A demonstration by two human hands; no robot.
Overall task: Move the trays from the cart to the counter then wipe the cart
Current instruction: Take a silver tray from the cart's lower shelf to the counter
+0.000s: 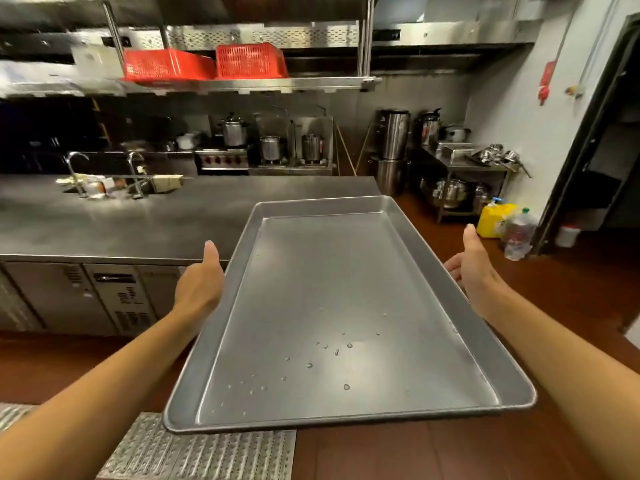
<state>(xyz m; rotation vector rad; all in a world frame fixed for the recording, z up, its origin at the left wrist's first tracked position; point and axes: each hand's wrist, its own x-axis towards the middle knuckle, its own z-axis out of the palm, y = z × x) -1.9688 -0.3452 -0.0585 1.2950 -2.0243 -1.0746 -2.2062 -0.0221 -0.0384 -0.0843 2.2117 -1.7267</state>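
One metal tray (332,306) is held in the air in front of the person, its long axis running from near to far and its far end reaching over the near right edge of the counter (145,220). Water droplets sit on the tray floor, mostly toward the near end. The left hand (201,282) grips the left long rim about midway along, thumb raised and pointing far; its fingers are hidden under the tray. The right hand (474,268) grips the right long rim at a matching position, thumb up, with fingertips partly visible curling beneath the rim. Both forearms extend from the near corners of the view.

The counter is a steel worktop occupying the left and centre, with cabinet doors and a vent panel on its near face. A sink (117,187) with two taps is set into its far left part, and small items lie around it. Above the counter, a hanging shelf (249,84) carries two red baskets (207,65). Far beyond, several steel pots (272,142) stand on a stove. At the far right, a low steel table (464,164) carries pans, and a yellow jug (493,220) and a clear bottle (517,235) stand on the red floor. A metal floor grate (194,448) lies at the near left.
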